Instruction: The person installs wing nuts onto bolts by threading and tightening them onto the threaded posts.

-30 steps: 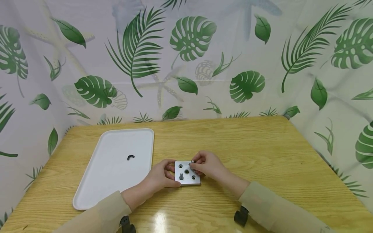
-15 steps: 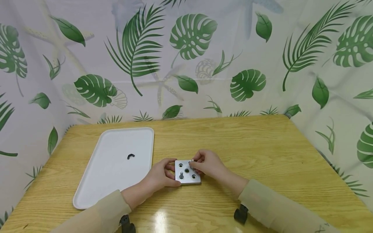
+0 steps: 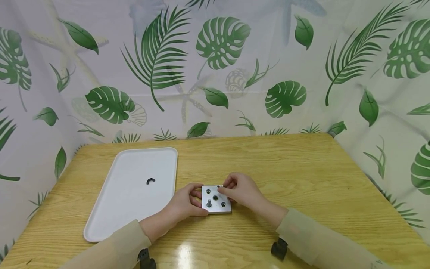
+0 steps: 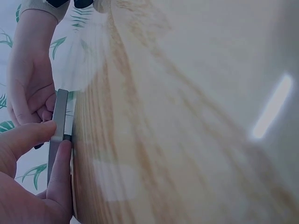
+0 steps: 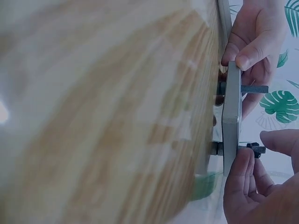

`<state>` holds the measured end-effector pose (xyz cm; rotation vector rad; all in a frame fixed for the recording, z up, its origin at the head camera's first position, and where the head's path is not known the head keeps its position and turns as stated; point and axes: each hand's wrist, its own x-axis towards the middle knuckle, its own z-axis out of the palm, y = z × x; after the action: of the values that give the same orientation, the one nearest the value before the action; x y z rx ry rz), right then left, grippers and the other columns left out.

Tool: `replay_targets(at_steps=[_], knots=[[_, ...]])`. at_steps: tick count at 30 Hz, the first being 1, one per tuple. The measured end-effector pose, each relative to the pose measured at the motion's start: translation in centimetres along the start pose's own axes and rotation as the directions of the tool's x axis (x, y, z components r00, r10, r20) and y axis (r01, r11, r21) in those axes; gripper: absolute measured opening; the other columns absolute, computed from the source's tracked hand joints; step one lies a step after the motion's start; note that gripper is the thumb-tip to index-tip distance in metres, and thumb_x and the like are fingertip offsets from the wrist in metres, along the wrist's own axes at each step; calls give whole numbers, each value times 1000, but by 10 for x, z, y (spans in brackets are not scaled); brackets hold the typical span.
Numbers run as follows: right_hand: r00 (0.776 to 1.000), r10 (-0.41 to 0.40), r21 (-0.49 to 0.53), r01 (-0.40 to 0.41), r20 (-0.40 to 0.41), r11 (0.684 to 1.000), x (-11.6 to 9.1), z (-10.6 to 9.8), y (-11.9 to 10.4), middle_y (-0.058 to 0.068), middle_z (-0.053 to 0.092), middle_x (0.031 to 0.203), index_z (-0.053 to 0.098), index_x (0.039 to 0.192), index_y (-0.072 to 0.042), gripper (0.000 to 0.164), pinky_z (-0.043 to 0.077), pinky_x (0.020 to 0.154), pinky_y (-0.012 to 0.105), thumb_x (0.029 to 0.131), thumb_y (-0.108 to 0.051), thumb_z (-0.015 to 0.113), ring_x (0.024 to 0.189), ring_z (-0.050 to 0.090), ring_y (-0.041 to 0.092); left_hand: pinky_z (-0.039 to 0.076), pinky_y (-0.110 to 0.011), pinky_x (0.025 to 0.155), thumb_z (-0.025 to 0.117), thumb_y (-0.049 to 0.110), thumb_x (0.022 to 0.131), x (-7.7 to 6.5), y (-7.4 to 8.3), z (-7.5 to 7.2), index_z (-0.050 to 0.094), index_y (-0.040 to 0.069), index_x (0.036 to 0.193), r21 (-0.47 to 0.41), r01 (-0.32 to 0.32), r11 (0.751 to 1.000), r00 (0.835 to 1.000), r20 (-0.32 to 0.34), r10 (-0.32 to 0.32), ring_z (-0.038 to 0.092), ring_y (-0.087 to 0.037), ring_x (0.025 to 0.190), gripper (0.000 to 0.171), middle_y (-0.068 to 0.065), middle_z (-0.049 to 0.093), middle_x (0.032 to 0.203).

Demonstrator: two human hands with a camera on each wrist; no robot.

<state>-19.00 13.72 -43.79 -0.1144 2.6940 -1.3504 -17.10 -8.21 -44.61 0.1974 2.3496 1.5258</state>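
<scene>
A square metal plate (image 3: 215, 209) with several holes is held at its left side by my left hand (image 3: 183, 203), thumb at the near edge. One bolt (image 3: 209, 203) stands up through its near-left corner. At the far-right corner, my right hand (image 3: 243, 190) has thumb and fingers about a black wing nut (image 5: 255, 148) on a second bolt (image 5: 262, 150). In the right wrist view both bolt heads show beneath the plate, the threads on its other side. My right fingertips lie right at the plate's edge there. From the head, this nut is mostly hidden by the hand.
To the left lies a white tray (image 3: 131, 213) with another black wing nut (image 3: 150, 181) on it. The wooden table (image 3: 268, 160) ends at a leaf-patterned cloth backdrop (image 3: 242, 108) behind and on both sides.
My right thumb and fingers have shifted slightly about the nut at the far-right corner, and a bit of black shows beside the thumb now. The left hand and plate stay in place.
</scene>
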Motion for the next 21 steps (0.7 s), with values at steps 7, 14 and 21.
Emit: replay_targets(at_steps=[7, 14, 21], knots=[[993, -90, 77, 84, 79, 994, 0, -2, 4, 9, 70, 84, 72, 117, 4, 25, 51, 56, 22, 93, -2, 76, 63, 61, 8, 57, -24, 72, 91, -6, 75, 1, 0, 1, 54, -2, 149, 11, -9, 1000, 1000, -4, 9, 67, -10, 81, 83, -12, 68, 114], [991, -86, 134, 72, 105, 988, 1, -2, 7, 9, 70, 85, 72, 121, 5, 28, 57, 60, 25, 94, 0, 74, 66, 63, 7, 55, -23, 72, 91, -6, 75, 1, -1, 1, 53, -2, 149, 14, -6, 1000, 1000, -2, 6, 66, -10, 80, 83, -12, 68, 113], [994, -32, 196, 11, 102, 981, 2, -1, 7, 10, 74, 84, 71, 120, 7, 30, 62, 64, 28, 92, -1, 76, 65, 67, 7, 55, -23, 72, 91, -6, 76, 1, -1, 1, 53, -2, 149, 9, -4, 1000, 1000, -1, 4, 66, -10, 80, 83, -12, 68, 114]])
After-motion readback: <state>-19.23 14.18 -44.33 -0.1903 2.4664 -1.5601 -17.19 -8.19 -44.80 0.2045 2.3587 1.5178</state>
